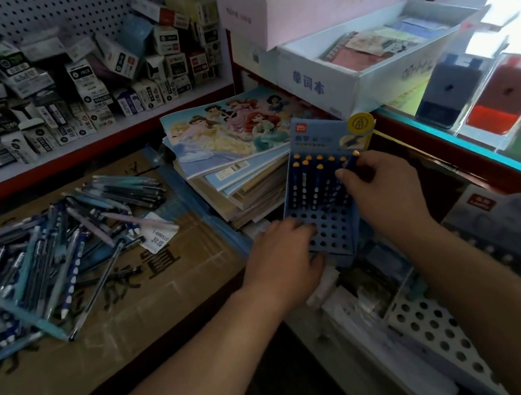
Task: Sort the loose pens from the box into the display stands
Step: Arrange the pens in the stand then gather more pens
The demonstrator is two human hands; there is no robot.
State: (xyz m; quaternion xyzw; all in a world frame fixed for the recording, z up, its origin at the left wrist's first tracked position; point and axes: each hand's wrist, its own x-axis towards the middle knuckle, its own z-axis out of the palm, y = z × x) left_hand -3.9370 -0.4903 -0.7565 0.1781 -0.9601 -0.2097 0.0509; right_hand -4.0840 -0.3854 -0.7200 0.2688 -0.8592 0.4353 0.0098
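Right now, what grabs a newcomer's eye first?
Centre frame, both hands work a blue display stand: the left hand holds its lower edge while the right hand pinches an orange-capped pen at its right side. To the left, a big pile of loose pens sprawls over flattened cardboard. Behind the stand sits a book stack with a princess cover.

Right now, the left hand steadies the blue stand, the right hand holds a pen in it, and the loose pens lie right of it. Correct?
No: the head view shows the loose pens lying left of the stand. The rest holds.
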